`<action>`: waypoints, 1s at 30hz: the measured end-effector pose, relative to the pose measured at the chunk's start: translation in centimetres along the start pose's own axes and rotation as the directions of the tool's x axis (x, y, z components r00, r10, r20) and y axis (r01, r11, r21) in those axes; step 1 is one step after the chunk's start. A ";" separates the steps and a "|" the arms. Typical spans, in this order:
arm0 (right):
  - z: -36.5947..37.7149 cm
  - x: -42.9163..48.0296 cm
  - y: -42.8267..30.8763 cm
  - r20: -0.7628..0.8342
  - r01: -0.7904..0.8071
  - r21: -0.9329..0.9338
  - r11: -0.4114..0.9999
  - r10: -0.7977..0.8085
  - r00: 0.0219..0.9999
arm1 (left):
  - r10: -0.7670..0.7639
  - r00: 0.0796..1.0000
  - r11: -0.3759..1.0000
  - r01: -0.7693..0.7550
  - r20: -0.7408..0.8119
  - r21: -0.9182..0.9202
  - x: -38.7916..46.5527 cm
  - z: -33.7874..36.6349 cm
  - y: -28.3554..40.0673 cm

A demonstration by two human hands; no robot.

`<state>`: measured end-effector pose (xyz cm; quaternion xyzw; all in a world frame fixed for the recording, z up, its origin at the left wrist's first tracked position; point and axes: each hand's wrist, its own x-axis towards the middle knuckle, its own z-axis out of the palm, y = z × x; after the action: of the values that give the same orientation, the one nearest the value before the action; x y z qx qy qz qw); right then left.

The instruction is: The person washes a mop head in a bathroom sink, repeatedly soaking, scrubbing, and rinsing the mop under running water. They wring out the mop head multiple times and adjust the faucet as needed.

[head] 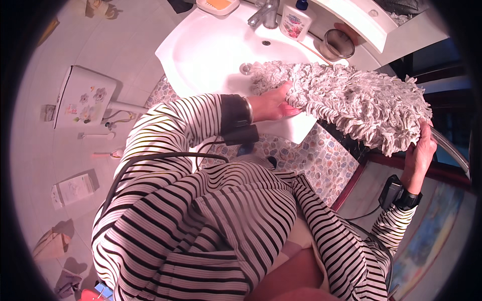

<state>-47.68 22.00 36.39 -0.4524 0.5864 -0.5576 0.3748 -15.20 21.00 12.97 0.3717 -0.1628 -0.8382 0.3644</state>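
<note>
A long mop head (350,101) of shaggy grey-white yarn hangs over the right part of the white washbasin (203,49) and past its edge. My left hand (273,103) grips the mop head's near edge toward its left end. At the opposite end, my right hand (420,152) holds the corner, with the thumb on the yarn. The fingers under the fabric are partly hidden. A metal tube (450,150) runs down to the right just beside my right hand; I cannot tell whether it joins the mop head.
Along the basin's back stand a chrome tap (265,17), a pump bottle (295,22) and a glass bowl (337,45). A soap dish (217,5) sits on the rim. Left is a flower-decorated cistern (86,99). Pebble-patterned flooring (301,158) shows below. A black cable (158,155) crosses my sleeve.
</note>
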 end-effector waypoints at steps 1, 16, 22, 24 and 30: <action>0.2 -0.1 0.0 -0.038 0.030 -0.060 0.998 -0.032 0.999 | 0.074 0.994 0.996 -0.068 0.087 -0.066 0.1 0.1 -0.1; 1.3 -0.9 1.1 0.138 0.005 0.180 0.984 -0.030 0.990 | -0.022 0.951 0.831 -0.154 -0.308 -0.535 -7.3 0.8 2.9; 4.2 -3.3 4.3 0.111 -0.039 0.170 0.985 0.021 0.994 | 0.690 0.714 0.471 -0.567 0.119 0.676 -12.2 -1.5 5.4; 6.1 -3.9 6.1 0.165 -0.086 0.274 0.958 0.041 0.985 | 0.502 0.799 0.865 -0.473 -0.330 0.169 -11.2 -3.3 6.8; 9.1 -4.0 10.4 0.252 -0.293 0.333 0.896 0.215 0.944 | 0.671 0.716 0.401 -0.569 0.192 0.718 -6.5 -10.1 6.6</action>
<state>-39.05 22.66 24.89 -0.3494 0.4841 -0.5524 0.5818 -1.53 21.26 13.07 0.4494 -0.5875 -0.4750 0.4767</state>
